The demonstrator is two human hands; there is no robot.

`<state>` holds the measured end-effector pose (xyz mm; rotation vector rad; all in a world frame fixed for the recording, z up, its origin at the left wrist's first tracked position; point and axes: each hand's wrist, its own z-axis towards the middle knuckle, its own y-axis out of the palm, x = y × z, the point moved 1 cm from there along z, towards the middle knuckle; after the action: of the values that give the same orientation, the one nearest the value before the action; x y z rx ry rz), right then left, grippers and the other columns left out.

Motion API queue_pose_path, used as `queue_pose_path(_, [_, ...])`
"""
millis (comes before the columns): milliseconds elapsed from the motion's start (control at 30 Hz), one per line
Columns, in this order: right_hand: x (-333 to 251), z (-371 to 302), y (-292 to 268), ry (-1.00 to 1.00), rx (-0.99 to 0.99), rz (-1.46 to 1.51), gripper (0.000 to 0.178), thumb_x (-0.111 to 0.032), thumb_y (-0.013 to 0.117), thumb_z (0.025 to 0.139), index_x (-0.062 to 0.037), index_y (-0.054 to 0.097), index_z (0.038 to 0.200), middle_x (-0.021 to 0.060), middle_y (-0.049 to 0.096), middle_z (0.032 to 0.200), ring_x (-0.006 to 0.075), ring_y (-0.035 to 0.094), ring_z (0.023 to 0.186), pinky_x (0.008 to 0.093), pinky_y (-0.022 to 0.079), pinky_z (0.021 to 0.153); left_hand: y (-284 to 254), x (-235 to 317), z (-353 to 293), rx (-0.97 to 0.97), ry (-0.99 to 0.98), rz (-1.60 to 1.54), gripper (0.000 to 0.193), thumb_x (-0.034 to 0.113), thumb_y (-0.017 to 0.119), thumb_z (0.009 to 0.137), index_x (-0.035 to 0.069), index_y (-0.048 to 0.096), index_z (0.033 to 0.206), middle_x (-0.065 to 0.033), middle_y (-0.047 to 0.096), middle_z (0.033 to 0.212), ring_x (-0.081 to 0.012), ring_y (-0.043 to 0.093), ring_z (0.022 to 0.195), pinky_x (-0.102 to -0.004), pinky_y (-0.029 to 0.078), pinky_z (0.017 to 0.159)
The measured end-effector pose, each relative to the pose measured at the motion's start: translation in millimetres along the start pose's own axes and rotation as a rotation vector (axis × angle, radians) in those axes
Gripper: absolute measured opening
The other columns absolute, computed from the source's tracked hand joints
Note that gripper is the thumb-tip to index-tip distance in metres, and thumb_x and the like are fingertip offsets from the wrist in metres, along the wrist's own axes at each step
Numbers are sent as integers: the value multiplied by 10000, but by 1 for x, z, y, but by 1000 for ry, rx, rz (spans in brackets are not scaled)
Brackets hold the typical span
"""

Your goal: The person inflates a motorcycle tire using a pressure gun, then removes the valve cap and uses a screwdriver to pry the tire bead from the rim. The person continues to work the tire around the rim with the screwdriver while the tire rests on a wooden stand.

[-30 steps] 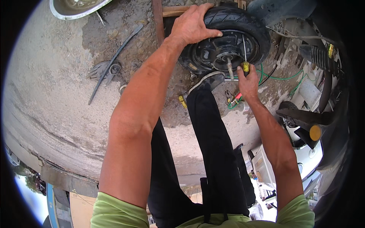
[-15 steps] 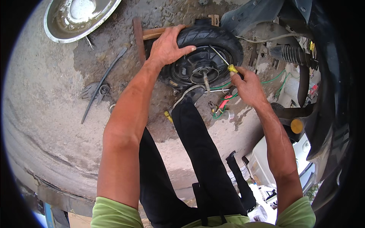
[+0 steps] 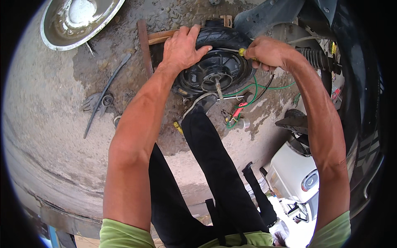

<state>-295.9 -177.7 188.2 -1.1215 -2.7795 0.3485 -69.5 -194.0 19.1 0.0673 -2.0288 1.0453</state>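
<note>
A wheel with a black tyre [image 3: 221,38] and a dark hub [image 3: 216,78] lies on its side, its metal axle pointing up toward me. My left hand [image 3: 181,48] grips the tyre at its upper left, thumb stretched along the sidewall. In my right hand [image 3: 266,53], fingers closed, is a screwdriver [image 3: 241,52] with a yellow handle. Its shaft lies almost flat along the gap between tyre and rim at the upper right; the tip's exact place is hard to see. My shoe [image 3: 202,102] is against the wheel's near edge.
A metal basin [image 3: 50,39] stands at the far left. Nearer lie a tyre lever [image 3: 108,89], grey gloves [image 3: 89,103] and another yellow-handled tool [image 3: 178,127]. A red tool [image 3: 239,109] with green hose is right of my shoe. Dark vehicle bodywork [image 3: 359,103] edges the right side.
My right hand has moved up and away with the screwdriver, swinging its handle from below the rim to level with the shaft. My left hand keeps its place on the tyre.
</note>
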Motion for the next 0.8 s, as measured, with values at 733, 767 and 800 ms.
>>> queue_pose_path(733, [-9,5,33,9,-31,157,355,-189,571,1018,-22,685,727,139,662,705,210,563,480,398,412,435,7,-9,1,72,27,-49,813,599,792,922,163,536,1559,-150,623,1348,-392,633,1277,-526,532,1053])
queue_pose_path(767, [-11,5,31,46,-46,191,305,-168,577,1026,4,689,800,127,663,729,198,543,472,392,390,414,7,-8,1,72,30,-61,809,579,800,916,154,538,1553,-158,624,1342,-398,619,1294,-527,527,1064])
queue_pose_path(800, [-11,5,29,55,-55,204,295,-172,577,1027,11,688,824,123,658,721,195,539,471,391,386,412,7,-8,0,69,33,-71,805,559,808,911,145,541,1548,-167,626,1337,-403,606,1310,-528,521,1074])
